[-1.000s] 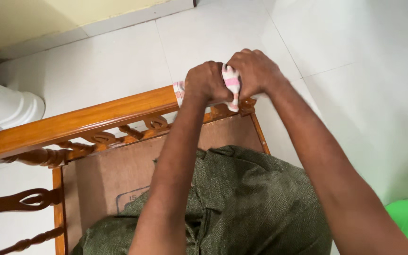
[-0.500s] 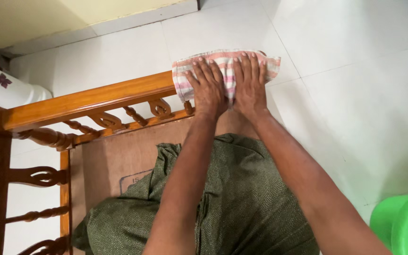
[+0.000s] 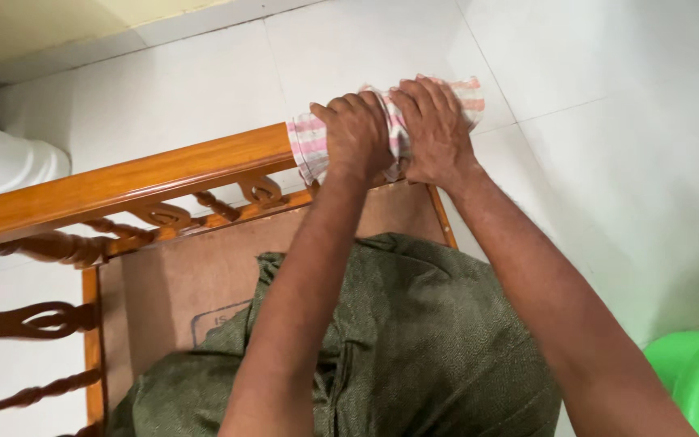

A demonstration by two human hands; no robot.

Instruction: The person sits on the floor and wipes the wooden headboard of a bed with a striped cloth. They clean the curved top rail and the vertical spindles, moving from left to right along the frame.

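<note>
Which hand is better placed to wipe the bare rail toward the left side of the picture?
Left, probably. The left hand grips the striped cloth next to the bare wooden rail; the right hand holds the cloth's far end.

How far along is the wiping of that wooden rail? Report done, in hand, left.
Done: cannot be judged; the wooden rail shows no clear wiped or unwiped difference. In hand: the left hand and right hand press the pink-striped cloth over the rail's right end. Left: likely the bare length of rail to the left and the carved spindles beneath.
</note>
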